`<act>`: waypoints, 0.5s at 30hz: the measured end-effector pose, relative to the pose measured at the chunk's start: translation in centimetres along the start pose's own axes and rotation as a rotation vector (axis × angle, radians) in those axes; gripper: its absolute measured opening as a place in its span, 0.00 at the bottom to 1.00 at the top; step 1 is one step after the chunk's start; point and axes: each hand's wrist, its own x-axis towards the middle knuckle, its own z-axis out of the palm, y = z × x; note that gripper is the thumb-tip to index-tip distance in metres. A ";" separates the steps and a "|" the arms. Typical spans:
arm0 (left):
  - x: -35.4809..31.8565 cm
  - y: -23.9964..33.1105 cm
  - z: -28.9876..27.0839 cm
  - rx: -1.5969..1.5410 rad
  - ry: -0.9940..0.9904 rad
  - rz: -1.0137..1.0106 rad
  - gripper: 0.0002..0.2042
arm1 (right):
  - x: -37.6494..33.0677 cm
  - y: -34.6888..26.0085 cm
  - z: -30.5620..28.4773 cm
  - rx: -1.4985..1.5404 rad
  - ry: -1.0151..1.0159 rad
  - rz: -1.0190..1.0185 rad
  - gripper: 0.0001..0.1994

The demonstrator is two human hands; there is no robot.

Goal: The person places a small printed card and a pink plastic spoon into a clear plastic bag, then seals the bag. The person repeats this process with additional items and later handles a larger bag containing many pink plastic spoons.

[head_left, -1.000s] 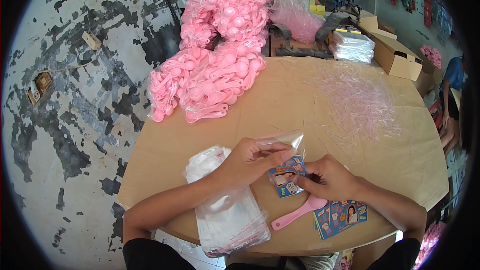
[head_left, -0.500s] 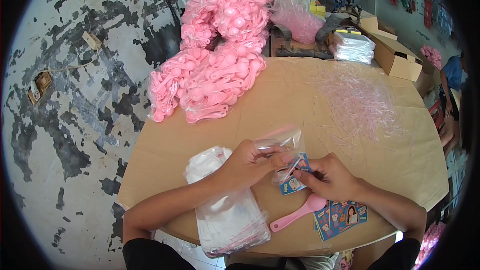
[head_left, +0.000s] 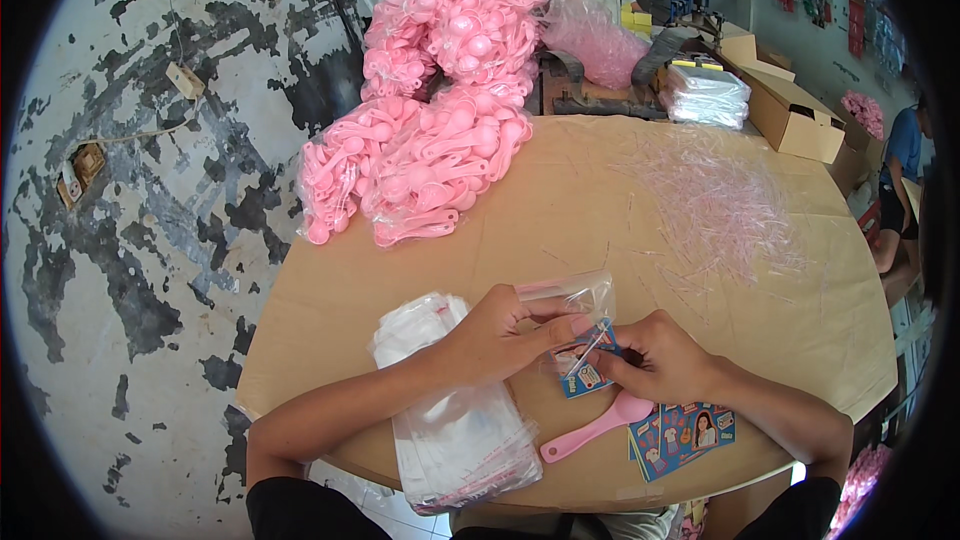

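Observation:
My left hand is closed on a clear plastic bag, its thumb and fingers pinching it near the mouth. Close beside it, my right hand pinches a small blue printed card at the bag. A thin, clear, stick-like piece lies across the card between the two hands; whether it is loose or a fold of the bag I cannot tell. Just below my right hand, a pink plastic spoon rests on the table, its bowl touching more blue cards. Under my left forearm lies a stack of clear bags.
Large bags of pink spoons stand at the table's far left. Thin clear sticks are strewn at the far right. Behind them are packed clear bags and an open cardboard box. Another person is at the right edge.
The bag has tipped over and come slightly lower in my left hand. The card in my right hand has shifted a little downward. The spoon and the stacks stay in place.

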 end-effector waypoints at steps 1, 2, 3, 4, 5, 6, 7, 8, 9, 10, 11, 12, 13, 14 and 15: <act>0.0 0.0 0.0 0.000 0.000 0.000 0.14 | 0.0 0.0 0.0 0.000 0.000 0.000 0.10; 0.0 -0.1 0.1 0.022 0.015 0.015 0.14 | 0.1 0.1 0.0 0.006 0.007 -0.005 0.10; 0.0 -0.2 0.1 0.044 0.031 0.030 0.14 | 0.1 0.1 0.0 0.012 0.014 -0.011 0.10; 0.0 -0.2 0.1 0.044 0.030 0.030 0.14 | 0.1 0.0 0.0 0.012 0.014 -0.010 0.10; 0.0 -0.2 0.1 0.045 0.036 0.029 0.12 | 0.1 -0.2 0.0 0.019 0.025 0.003 0.10; 0.0 -0.2 0.2 0.045 0.042 0.029 0.10 | 0.1 -0.3 0.0 0.025 0.037 0.016 0.09; -0.1 -0.1 0.2 0.046 0.042 0.029 0.10 | 0.1 -0.3 0.1 0.025 0.037 0.015 0.09; -0.2 -0.1 0.3 0.056 0.063 0.023 0.10 | 0.1 -0.2 0.1 0.028 0.061 0.020 0.09; -0.2 0.0 0.3 0.067 0.084 0.017 0.10 | 0.1 -0.1 0.2 0.031 0.086 0.025 0.09; -0.3 0.1 0.3 0.067 0.085 0.016 0.10 | 0.1 0.0 0.4 0.031 0.085 0.025 0.09; -0.3 0.3 0.4 0.046 0.105 0.024 0.10 | 0.1 0.1 0.7 0.063 0.168 -0.001 0.10; -0.3 0.3 0.4 0.026 0.124 0.031 0.10 | 0.2 0.2 0.9 0.095 0.252 -0.028 0.11; -0.3 0.3 0.4 0.025 0.124 0.032 0.10 | 0.3 0.1 1.1 0.094 0.252 -0.027 0.11; -0.3 0.2 0.3 0.023 0.120 0.009 0.10 | 0.3 0.1 1.3 0.131 0.302 -0.052 0.13; -0.3 0.1 0.3 0.021 0.115 -0.013 0.10 | 0.4 0.0 1.4 0.168 0.351 -0.077 0.15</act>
